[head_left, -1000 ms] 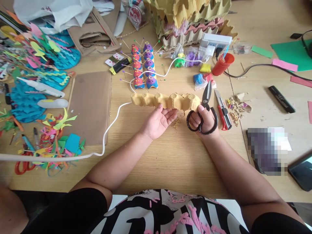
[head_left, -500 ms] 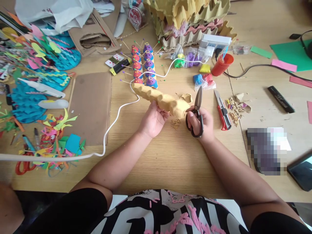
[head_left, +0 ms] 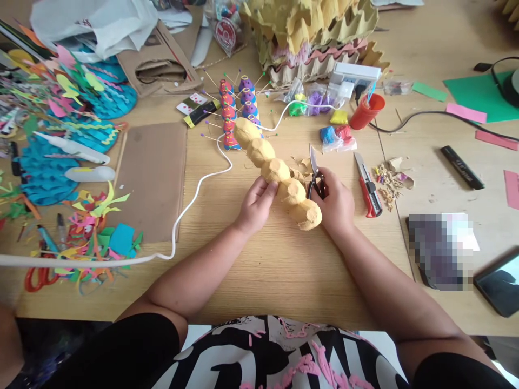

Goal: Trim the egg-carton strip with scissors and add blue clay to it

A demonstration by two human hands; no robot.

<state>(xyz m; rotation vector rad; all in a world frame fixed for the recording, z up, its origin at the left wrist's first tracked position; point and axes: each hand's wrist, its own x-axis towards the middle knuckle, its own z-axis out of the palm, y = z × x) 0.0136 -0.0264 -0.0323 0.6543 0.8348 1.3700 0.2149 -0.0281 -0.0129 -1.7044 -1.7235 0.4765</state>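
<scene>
over the cluttered counter [head_left: 227, 286], mid-frame, the left grip [head_left: 257, 204] pinches the carton strip [head_left: 276, 169], now swung steeper, which seemingly brings its edge toward scissors [head_left: 315, 172] the right grip [head_left: 338, 202] clasps.

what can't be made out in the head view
Head view:
Yellow carton strip: underside faces away from the camera.
Purple painted strip: near end behind the yellow carton strip.
Left hand: some fingertips behind that strip.
Dark device: cut off by right edge.
</scene>
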